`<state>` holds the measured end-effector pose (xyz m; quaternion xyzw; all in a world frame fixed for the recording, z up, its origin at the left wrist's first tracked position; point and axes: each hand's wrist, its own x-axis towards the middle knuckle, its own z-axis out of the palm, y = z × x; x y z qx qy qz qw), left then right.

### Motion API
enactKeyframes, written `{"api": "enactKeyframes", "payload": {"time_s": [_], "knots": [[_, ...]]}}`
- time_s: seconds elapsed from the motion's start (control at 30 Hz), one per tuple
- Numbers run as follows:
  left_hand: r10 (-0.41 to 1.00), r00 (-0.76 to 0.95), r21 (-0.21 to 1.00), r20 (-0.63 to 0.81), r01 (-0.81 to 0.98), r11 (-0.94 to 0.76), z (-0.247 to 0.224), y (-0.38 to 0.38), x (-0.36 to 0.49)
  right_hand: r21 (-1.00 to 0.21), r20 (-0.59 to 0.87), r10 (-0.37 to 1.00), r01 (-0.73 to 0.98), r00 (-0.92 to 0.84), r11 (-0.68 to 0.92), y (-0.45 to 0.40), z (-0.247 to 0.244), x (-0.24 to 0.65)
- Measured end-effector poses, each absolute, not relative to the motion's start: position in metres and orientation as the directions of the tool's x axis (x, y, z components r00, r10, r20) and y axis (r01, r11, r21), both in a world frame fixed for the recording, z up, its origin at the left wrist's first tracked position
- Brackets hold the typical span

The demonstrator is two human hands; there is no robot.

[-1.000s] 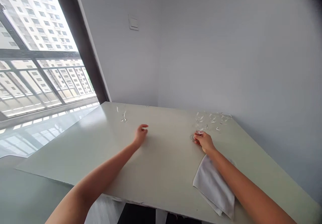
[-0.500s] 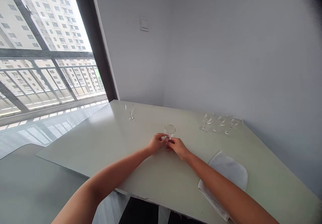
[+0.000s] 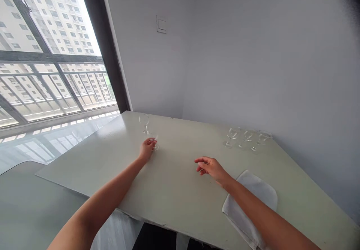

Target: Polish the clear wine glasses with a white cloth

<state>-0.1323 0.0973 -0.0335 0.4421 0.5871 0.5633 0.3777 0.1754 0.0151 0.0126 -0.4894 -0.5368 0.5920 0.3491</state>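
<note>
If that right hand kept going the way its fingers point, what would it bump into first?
Probably the clear stemmed wine glass at the left hand. The right hand would first cross the pale green tabletop. Depth is hard to judge, so it might pass just beyond the glass.

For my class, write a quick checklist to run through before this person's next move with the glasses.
1. Right hand free: ok, open and empty.
2. Left hand secure on the stemmed glass: cannot tell, the fingers hide the grip.
3. That glass apart from the neighbouring glass: ok, a small gap shows.
4. Three far-right glasses away from both hands: ok.
5. White cloth beside the right hand: ok.
</note>
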Motion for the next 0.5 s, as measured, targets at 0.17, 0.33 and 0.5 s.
{"api": "enactKeyframes", "payload": {"time_s": [0.17, 0.33, 0.5], "knots": [[0.821, -0.567, 0.995, 0.073, 0.094, -0.023, -0.029, 0.129, -0.206, -0.976, -0.215, 0.964, 0.06, -0.156, -0.208, 0.001, 0.013, 0.238], [0.727, -0.685, 0.996, 0.052, 0.087, 0.011, -0.018, 0.157, -0.241, -0.962, -0.269, 0.962, -0.03, -0.052, -0.27, -0.009, -0.003, 0.27], [0.716, -0.697, 0.993, 0.033, 0.106, 0.057, -0.005, 0.174, -0.241, -0.964, -0.26, 0.966, -0.069, 0.011, -0.258, -0.006, -0.014, 0.277]]}}
